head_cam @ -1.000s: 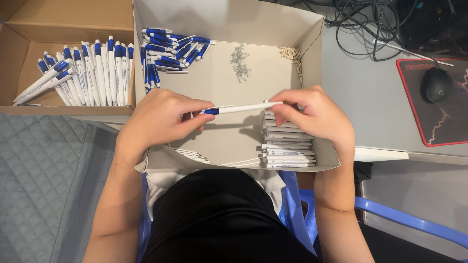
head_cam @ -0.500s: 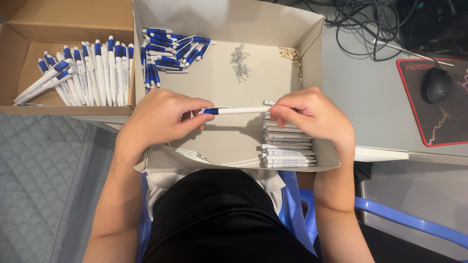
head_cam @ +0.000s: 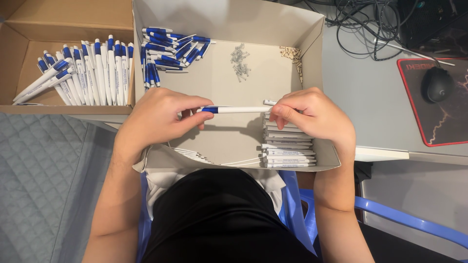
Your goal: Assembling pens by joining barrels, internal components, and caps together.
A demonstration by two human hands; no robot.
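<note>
Both hands pinch one white plastic pen with blue end point(head_cam: 235, 110) level over the open cardboard box point(head_cam: 319, 58), left hand point(head_cam: 158, 119) gripping the blue end, right hand point(head_cam: 312, 117) the white tip, likely so the halves align, stacked white barrels point(head_cam: 287, 151) just below the right grip.

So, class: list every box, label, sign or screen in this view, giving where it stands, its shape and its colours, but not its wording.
Brown cardboard box: upper left, open, with a row of white-and-blue pens.
Pale cardboard box: centre, open, flaps up, under both hands.
Printed white pen barrels: stacked at that box's lower right, dark print.
Mouse mat: right, on the grey desk, black with red border and corner lettering.
No screens or signs.
</note>
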